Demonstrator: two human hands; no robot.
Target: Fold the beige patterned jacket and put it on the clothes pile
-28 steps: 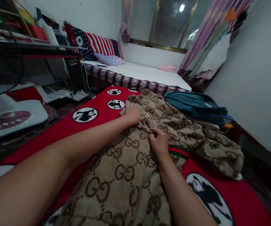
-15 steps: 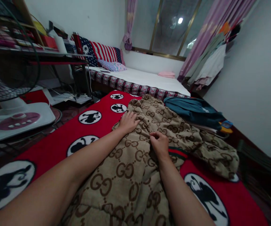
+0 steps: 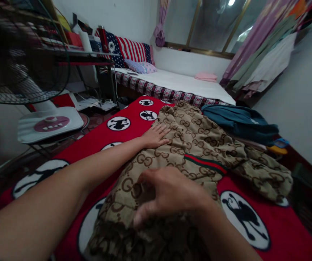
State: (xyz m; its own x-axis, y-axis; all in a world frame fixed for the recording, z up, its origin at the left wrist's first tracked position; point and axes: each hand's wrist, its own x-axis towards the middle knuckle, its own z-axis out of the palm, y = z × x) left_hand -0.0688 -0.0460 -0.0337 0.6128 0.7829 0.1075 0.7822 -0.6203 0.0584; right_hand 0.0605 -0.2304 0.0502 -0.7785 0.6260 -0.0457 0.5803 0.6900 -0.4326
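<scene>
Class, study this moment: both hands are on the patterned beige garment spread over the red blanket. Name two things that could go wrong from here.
1. The right hand grips a bunched near edge of the beige monogram-patterned fleece garment, while the left hand only lies flat on it; a pull may drag or crumple the cloth.
2. The garment's far end lies crumpled beside the folded teal garment; shifting it could likely catch or disturb that pile.
</scene>
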